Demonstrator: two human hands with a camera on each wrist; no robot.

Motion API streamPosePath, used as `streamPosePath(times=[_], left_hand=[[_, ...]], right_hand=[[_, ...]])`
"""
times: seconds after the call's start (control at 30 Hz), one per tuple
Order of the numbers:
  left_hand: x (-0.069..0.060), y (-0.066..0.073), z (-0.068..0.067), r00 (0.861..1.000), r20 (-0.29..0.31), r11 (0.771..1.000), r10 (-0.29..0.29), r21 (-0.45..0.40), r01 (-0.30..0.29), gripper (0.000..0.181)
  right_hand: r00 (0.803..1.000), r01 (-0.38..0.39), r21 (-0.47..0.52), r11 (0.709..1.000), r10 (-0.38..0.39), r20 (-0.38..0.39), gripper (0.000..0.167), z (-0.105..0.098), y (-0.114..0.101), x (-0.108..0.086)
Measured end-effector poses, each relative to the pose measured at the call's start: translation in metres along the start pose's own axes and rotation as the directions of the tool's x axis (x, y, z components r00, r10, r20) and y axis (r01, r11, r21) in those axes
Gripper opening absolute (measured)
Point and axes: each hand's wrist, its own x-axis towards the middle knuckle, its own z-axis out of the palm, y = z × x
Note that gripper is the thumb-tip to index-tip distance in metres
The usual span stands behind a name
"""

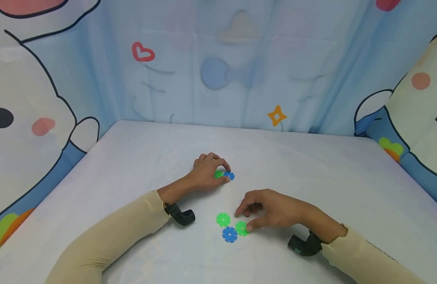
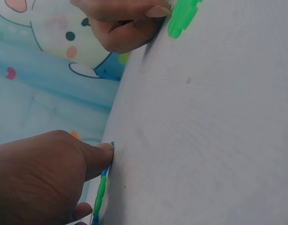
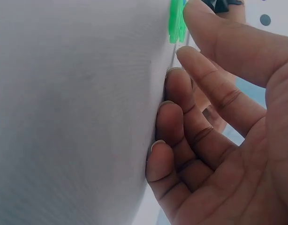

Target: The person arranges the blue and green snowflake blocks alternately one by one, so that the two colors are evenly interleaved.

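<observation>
On the white-covered bench (image 1: 151, 256), a near blue disc (image 1: 229, 234) lies flat, closest to the person. Just beyond it on the right is a slotted green disc (image 1: 241, 228), its edge touched by the thumb of the right hand (image 1: 278, 207); that hand's fingers are loosely bent and spread apart from the thumb. Another green disc (image 1: 223, 219) lies to the left. Farther off, the left hand (image 1: 205, 173) has its fingers narrow, thumb and forefinger pinching a far blue disc (image 1: 229, 175) beside a partly covered green piece (image 1: 218, 174), seemingly joined to it. Behind hangs a blue printed curtain (image 1: 175, 98).
</observation>
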Motion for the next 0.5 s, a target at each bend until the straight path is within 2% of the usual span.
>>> streamPosePath(times=[0.5], left_hand=[[-0.0024,0.0004,0.0003,1.0,-0.016,1.0,-0.007,0.012,0.007,0.028]], right_hand=[[1.0,0.008,-0.03,1.0,-0.007,0.011,0.033,0.0019,0.0,0.001]])
